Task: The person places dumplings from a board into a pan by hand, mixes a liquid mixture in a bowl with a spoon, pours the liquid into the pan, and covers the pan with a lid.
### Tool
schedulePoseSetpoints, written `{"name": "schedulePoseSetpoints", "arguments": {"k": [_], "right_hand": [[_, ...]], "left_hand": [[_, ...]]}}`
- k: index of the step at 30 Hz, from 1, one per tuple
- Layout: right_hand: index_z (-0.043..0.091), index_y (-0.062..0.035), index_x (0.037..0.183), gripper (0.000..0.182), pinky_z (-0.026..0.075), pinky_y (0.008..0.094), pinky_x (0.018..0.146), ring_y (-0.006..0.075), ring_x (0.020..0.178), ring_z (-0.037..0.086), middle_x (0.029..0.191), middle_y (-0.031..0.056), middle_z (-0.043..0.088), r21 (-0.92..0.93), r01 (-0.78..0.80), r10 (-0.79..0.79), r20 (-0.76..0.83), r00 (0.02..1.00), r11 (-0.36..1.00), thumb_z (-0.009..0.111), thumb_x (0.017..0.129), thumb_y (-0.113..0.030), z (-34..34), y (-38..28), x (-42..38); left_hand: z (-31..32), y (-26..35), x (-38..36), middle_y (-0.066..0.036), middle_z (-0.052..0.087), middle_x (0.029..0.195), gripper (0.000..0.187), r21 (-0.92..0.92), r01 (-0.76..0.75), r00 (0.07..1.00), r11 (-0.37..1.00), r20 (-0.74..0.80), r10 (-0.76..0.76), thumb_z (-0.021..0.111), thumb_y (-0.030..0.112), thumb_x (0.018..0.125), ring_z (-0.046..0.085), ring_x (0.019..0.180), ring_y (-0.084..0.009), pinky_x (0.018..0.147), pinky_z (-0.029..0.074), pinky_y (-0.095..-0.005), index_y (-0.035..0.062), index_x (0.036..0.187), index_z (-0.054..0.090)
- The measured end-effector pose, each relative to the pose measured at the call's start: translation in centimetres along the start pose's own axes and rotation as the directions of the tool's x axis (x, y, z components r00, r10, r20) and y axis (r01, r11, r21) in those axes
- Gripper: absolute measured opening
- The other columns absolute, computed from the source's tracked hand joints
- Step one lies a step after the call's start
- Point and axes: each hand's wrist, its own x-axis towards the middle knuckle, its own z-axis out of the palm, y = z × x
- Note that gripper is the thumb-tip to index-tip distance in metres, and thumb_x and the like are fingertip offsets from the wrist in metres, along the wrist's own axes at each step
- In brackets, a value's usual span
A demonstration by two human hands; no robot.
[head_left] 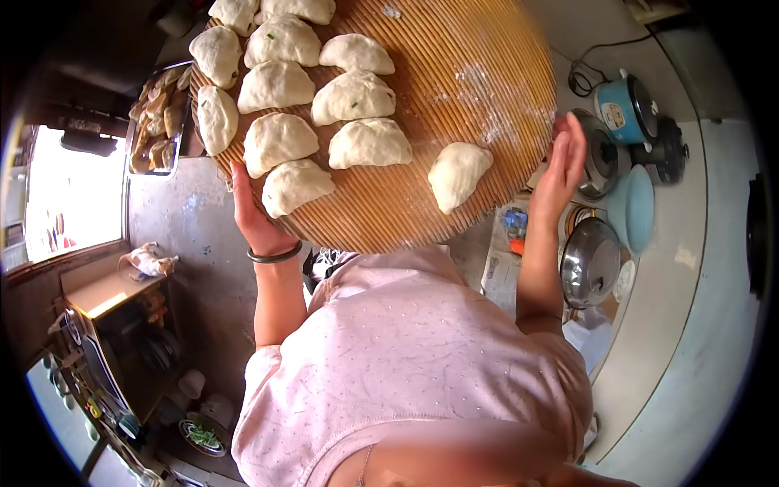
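A round tray of thin stalks, dusted with flour on its right half, is held out in front of my body. My left hand, with a dark bangle at the wrist, grips its lower left edge. At the right edge, my right hand supports the tray with its fingers along the rim; part of that hand is hidden. Several plump pale dough dumplings, some with green specks, sit in rows on the tray's left side. One dumpling lies apart, near the lower right edge.
A metal tray of browned food is at the upper left, above a wooden cabinet. Along the right counter stand a blue cooker, a light-blue basin and a glass-lidded pan. Greens lie low on the left.
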Motion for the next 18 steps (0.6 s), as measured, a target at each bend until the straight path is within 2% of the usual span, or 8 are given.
{"name": "schedulePoseSetpoints", "arguments": {"k": [2, 3, 4, 5, 6, 7, 12, 18], "right_hand": [[0.055, -0.0049, 0.123, 0.038, 0.038, 0.0361, 0.099, 0.0300, 0.117, 0.047, 0.128, 0.0120, 0.051, -0.228, 0.331, -0.285, 0.213, 0.935, 0.916, 0.063, 0.090, -0.022, 1.1, -3.7, 1.2], [0.057, -0.0045, 0.120, 0.035, 0.038, 0.0358, 0.098, 0.0295, 0.115, 0.049, 0.126, 0.0124, 0.052, -0.283, 0.497, -0.407, 0.321, 0.855, 0.821, 0.064, 0.088, -0.020, 9.4, -5.6, -1.7], [0.059, -0.0040, 0.117, 0.033, 0.039, 0.0355, 0.097, 0.0290, 0.113, 0.051, 0.125, 0.0128, 0.053, -0.318, 0.653, -0.505, 0.436, 0.745, 0.688, 0.065, 0.087, -0.017, 11.5, -7.1, -1.9], [0.060, -0.0016, 0.114, 0.030, 0.040, 0.0360, 0.095, 0.0284, 0.112, 0.051, 0.123, 0.0135, 0.055, -0.367, 0.708, -0.544, 0.460, 0.702, 0.603, 0.063, 0.088, -0.016, 12.8, -8.5, -1.7], [0.061, 0.0008, 0.112, 0.028, 0.041, 0.0365, 0.093, 0.0279, 0.111, 0.052, 0.121, 0.0143, 0.056, -0.358, 0.707, -0.640, 0.304, 0.706, 0.610, 0.061, 0.088, -0.014, 3.9, -2.7, 3.4], [0.062, 0.0032, 0.110, 0.026, 0.043, 0.0370, 0.092, 0.0273, 0.110, 0.053, 0.120, 0.0151, 0.057, -0.455, 0.790, -0.636, 0.476, 0.607, 0.412, 0.060, 0.089, -0.013, -1.9, -5.9, 6.9], [0.063, -0.0015, 0.108, 0.036, 0.047, 0.0360, 0.084, 0.0290, 0.098, 0.058, 0.109, 0.0116, 0.060, 0.053, 0.843, -0.497, 0.826, 0.264, 0.536, 0.071, 0.079, -0.020, -0.1, -7.2, 9.4], [0.063, -0.0023, 0.108, 0.042, 0.048, 0.0347, 0.078, 0.0250, 0.090, 0.058, 0.098, 0.0089, 0.059, 0.104, 0.808, -0.321, 0.941, 0.109, 0.580, 0.074, 0.074, -0.025, 5.9, -5.0, 9.5]], "left_hand": [[-0.1, 0.2, -1.2, -0.013, 0.057, 0.122, 0.047, -0.028, -0.019, 0.997, 0.999, 0.078, 0.021, 0.034, 0.036, 0.101, 0.057, 0.109, -0.0243, 0.092, 0.047, -0.0383, 0.0014, 0.131, 0.044], [-4.9, 6.7, 0.7, -0.013, 0.056, 0.123, 0.046, -0.015, -0.065, 0.996, 0.998, 0.067, 0.066, 0.033, 0.034, 0.101, 0.057, 0.110, -0.0241, 0.093, 0.047, -0.0379, 0.0006, 0.132, 0.043], [-5.2, 8.2, 0.5, -0.013, 0.054, 0.126, 0.048, 0.089, -0.125, 0.989, 0.988, -0.071, 0.132, 0.034, 0.036, 0.101, 0.056, 0.112, -0.0256, 0.094, 0.046, -0.0397, 0.0026, 0.134, 0.041], [-5.6, 8.4, 0.6, -0.013, 0.052, 0.130, 0.049, 0.162, -0.163, 0.959, 0.973, -0.204, 0.195, 0.034, 0.038, 0.100, 0.054, 0.114, -0.0272, 0.096, 0.045, -0.0415, 0.0046, 0.136, 0.039], [1.0, 0.9, 0.5, -0.012, 0.049, 0.133, 0.051, 0.236, -0.269, 0.955, 0.934, -0.061, 0.290, 0.034, 0.039, 0.100, 0.052, 0.117, -0.0275, 0.098, 0.044, -0.0419, 0.0064, 0.139, 0.036], [2.4, -6.6, -2.0, -0.012, 0.049, 0.133, 0.052, 0.037, -0.214, 0.968, 0.976, -0.124, 0.217, 0.033, 0.041, 0.100, 0.052, 0.117, -0.0277, 0.098, 0.044, -0.0421, 0.0069, 0.139, 0.035], [3.8, -8.2, -5.5, -0.011, 0.048, 0.135, 0.054, 0.011, -0.332, 0.925, 0.943, -0.192, 0.328, 0.033, 0.044, 0.100, 0.051, 0.118, -0.0279, 0.098, 0.044, -0.0429, 0.0087, 0.141, 0.033], [2.9, -8.2, -4.8, -0.010, 0.048, 0.136, 0.054, -0.046, -0.393, 0.905, 0.918, -0.199, 0.377, 0.034, 0.045, 0.100, 0.051, 0.120, -0.0267, 0.100, 0.043, -0.0428, 0.0091, 0.140, 0.035]]}}
